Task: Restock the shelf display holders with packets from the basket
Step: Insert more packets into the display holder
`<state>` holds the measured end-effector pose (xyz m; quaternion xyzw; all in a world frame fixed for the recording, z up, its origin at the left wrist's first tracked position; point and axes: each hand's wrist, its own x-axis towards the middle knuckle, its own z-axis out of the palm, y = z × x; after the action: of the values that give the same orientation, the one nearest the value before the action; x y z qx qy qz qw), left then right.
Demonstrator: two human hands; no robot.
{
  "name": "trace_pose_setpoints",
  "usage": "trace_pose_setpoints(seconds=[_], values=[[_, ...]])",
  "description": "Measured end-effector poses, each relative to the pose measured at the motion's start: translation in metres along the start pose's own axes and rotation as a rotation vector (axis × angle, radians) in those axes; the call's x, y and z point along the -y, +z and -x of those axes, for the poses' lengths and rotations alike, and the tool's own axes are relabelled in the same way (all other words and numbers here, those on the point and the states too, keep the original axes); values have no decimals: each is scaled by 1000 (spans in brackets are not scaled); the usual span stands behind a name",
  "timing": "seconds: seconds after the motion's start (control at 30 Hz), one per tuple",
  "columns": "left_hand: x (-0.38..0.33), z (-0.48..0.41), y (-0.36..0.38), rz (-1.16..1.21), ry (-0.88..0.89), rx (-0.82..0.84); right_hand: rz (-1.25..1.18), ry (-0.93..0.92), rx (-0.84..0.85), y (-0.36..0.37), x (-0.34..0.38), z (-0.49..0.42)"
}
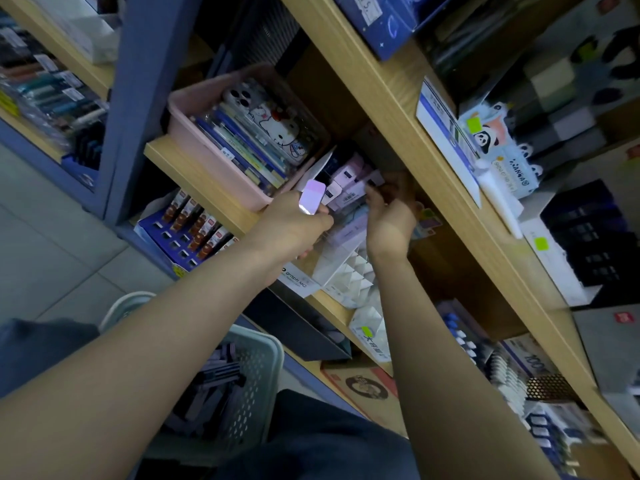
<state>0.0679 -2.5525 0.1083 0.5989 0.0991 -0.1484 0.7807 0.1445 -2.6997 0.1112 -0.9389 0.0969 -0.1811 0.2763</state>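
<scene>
My left hand (294,223) grips a small lilac packet (311,201) in front of the white display holder (341,268) on the wooden shelf. My right hand (391,216) reaches into the holder's upper rows, its fingers curled among the purple packets (348,181) standing there; whether it pinches one is hidden. The holder's lower white slots show no packets. The pale basket (258,355) sits low by my knees with several dark purple packets (214,386) inside.
A pink tray (207,147) with phone cases and pens stands left of the holder. A blue display of brown-topped items (194,230) sits on the shelf below. Panda sticky notes (498,147) and dark boxes fill the shelf above. The shelf board (433,140) overhangs my hands.
</scene>
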Motion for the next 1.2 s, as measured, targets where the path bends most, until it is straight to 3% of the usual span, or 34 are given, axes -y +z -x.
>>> trace_pose_setpoints(seconds=[0.33,0.53,0.63,0.7,0.83,1.03,1.2], values=[[1,-3,0,-6,-5,-13,175,-66,2,9,-5,7],[-6,-2,3,-45,-68,-13,313,-226,-2,13,-6,34],[-20,-2,3,62,-284,28,53,-176,-53,15,2,47],[-18,-3,-1,66,-285,1,-165,-160,-62,12,13,59],[1,-5,-3,-121,-131,-31,-478,-18,314,-2,30,76],[14,-1,-2,-331,45,165,-650,125,490,-15,24,78],[15,1,6,-398,49,235,-637,181,563,-19,14,76]])
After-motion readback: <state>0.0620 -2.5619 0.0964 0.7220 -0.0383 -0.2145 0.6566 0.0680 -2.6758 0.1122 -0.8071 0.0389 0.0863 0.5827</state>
